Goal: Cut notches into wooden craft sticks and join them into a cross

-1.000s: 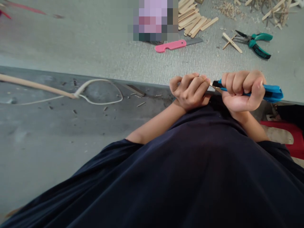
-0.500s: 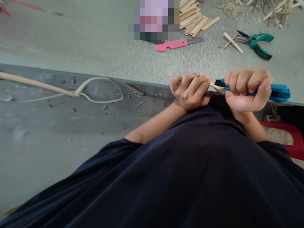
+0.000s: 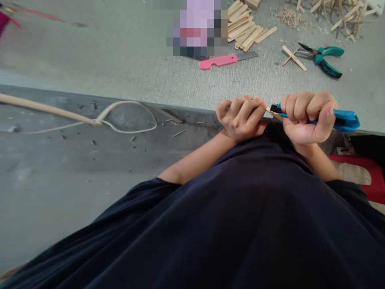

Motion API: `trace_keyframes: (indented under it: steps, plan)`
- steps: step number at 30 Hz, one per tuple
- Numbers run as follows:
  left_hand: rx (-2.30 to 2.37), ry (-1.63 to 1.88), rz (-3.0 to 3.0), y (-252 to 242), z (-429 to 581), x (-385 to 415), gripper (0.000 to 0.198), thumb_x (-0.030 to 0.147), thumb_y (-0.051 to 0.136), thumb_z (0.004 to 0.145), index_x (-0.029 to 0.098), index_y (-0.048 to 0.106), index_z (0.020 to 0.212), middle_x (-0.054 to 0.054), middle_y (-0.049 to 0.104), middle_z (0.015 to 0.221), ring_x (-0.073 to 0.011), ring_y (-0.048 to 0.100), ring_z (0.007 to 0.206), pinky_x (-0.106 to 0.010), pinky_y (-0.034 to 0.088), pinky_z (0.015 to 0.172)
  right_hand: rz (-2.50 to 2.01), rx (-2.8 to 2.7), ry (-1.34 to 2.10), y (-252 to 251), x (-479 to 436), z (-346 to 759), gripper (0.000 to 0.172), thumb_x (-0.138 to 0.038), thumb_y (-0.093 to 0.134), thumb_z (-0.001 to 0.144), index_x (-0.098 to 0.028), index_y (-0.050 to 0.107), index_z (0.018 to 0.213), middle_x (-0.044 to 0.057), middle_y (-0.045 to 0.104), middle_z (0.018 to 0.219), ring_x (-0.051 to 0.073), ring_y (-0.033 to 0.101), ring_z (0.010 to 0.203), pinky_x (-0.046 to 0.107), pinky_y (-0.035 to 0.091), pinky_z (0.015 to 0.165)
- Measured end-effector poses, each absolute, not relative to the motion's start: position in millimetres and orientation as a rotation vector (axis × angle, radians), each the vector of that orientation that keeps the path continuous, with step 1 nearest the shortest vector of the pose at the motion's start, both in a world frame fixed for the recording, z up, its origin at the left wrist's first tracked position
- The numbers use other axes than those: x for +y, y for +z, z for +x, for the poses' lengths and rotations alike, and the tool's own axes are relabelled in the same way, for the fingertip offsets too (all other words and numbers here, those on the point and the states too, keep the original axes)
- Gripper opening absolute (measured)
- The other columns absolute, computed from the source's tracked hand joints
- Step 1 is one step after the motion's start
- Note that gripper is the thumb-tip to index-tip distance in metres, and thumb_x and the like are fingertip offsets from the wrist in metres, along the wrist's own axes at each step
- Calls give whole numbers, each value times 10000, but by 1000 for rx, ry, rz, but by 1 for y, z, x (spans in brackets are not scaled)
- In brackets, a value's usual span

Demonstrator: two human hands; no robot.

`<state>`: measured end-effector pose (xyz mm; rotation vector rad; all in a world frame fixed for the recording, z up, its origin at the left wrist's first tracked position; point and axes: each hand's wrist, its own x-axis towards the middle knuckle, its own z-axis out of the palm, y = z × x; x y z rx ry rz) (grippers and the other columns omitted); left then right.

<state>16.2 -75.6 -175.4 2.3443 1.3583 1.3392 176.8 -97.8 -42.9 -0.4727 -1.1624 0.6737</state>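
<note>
My left hand (image 3: 242, 118) is closed around a thin wooden stick (image 3: 268, 108) at the table's front edge; only its pale end shows beyond my fingers. A blue utility knife (image 3: 347, 121) sits in the fist of my right hand (image 3: 308, 116). The knife's black front end points left and meets the stick close to my left fingertips. The blade itself is too small to make out. Both hands are held close to my dark shirt.
On the grey table (image 3: 120, 60) lie a pink folding knife (image 3: 221, 61), pliers with green handles (image 3: 326, 60), two crossed sticks (image 3: 294, 58), a pile of craft sticks (image 3: 245, 30) and wood shavings (image 3: 291, 18). A cane with a strap loop (image 3: 129, 130) hangs left; a red stool (image 3: 363, 172) stands right.
My right hand and the utility knife have shifted left, closer to my left hand, along the stick. My left hand stays nearly in place, and the view has tilted slightly.
</note>
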Motion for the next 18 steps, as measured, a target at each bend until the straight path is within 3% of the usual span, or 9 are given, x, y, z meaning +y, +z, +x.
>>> trace_keyframes:
  steps: [7, 14, 18]
  plan:
    - [1349, 1459, 2427, -178, 18, -75, 460, 742, 730, 1060, 452, 891, 1378, -66, 975, 1294, -439, 899, 1324, -686, 488, 1114, -539, -1215, 694, -44, -98, 182, 979, -1166, 349, 1034, -295, 178, 622, -96, 21, 463, 126, 71, 366, 351, 293, 428]
    - [1329, 1355, 2306, -173, 18, -77, 515, 824, 654, 1080, 407, 860, 1302, -87, 969, 1289, -436, 878, 1346, -723, 469, 1166, -523, -1188, 692, -46, -99, 182, 941, -1062, 485, 1083, -292, 200, 622, -105, 21, 474, 124, 75, 384, 328, 286, 434]
    - [1334, 1466, 2411, -177, 19, -75, 493, 808, 672, 1077, 417, 847, 1320, -63, 967, 1236, -393, 888, 1283, -664, 506, 1094, -397, -1253, 670, -51, -97, 183, 928, -1047, 559, 1071, -289, 264, 624, -113, 60, 470, 121, 81, 369, 341, 287, 421]
